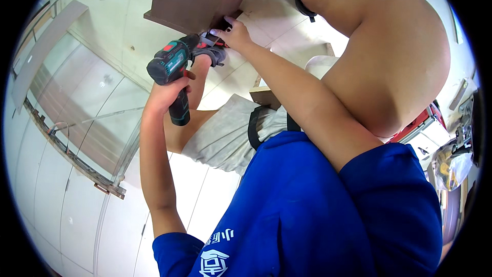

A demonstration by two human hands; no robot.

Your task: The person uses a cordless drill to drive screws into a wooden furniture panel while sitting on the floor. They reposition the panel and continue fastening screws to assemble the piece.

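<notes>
My left hand (174, 92) is wrapped around the grip of a teal and black cordless drill (171, 61). The drill's nose points up and right, toward the lower edge of a dark brown panel piece (192, 0). Beside that edge is my right hand (236, 35), its thumb and fingers closed at a small dark and grey piece (209, 37) just ahead of the drill. What exactly the fingers grip there is too small and partly hidden to name, and so is the drill's tip.
My shoe (211, 55) and shin are close below the drill; my other knee (394, 56) is bent at the right. A long frame (77, 161) lies on the tiled floor at the left, with a pale board (46, 51). A red and white box (423, 133) stands at the right.
</notes>
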